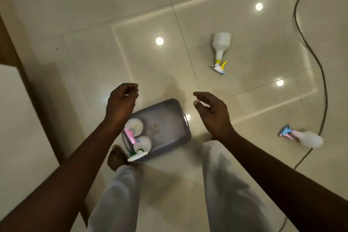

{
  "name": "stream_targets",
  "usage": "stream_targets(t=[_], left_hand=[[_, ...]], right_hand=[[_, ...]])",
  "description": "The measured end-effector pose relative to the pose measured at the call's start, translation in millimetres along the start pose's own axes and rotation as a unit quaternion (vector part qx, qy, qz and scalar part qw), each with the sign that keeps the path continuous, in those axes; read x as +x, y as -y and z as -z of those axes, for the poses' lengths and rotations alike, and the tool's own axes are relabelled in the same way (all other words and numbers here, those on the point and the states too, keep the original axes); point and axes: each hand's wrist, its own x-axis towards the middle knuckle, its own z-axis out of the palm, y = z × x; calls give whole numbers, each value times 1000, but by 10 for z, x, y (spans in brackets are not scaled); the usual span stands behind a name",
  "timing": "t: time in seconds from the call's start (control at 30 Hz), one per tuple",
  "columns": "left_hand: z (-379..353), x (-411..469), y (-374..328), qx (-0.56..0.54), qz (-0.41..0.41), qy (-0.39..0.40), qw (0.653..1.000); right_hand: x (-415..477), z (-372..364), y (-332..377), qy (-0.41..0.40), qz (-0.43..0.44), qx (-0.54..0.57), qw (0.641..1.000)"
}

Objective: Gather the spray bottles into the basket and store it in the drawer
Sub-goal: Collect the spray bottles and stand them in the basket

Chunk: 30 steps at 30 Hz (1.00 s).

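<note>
A grey plastic basket stands on the tiled floor between my feet. Two white spray bottles stand upright in its left end, one with a pink trigger and one with a green and white trigger. A white bottle with a yellow trigger lies on the floor further off to the right. Another white bottle with a blue and pink trigger lies at the right. My left hand hangs above the basket's left side, fingers loosely curled, holding nothing. My right hand hovers to the right of the basket, fingers relaxed and empty.
A black cable snakes across the floor along the right side, passing next to the blue-trigger bottle. A wooden cabinet edge and a white surface run along the left. My legs in light trousers stand just behind the basket.
</note>
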Motion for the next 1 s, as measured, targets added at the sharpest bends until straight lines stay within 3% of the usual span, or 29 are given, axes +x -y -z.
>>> stream_targets(t=[0.2,0.47,0.77,1.0], left_hand=[[-1353,393,-643,-40,-32,10,999],[-2801,1109,-1021,-68,-12,9,998],[-3961,2172,-852,-60,-9,29,998],[-4393,2673,-774,-82,44,112,989]], right_hand=[[1099,856,-303,-19,70,36,997],[2601,1565,-814,-22,88,13,996],[3741,1542,-1598,7,98,-66,993],[4111,1244,-1897,47,52,11,997]])
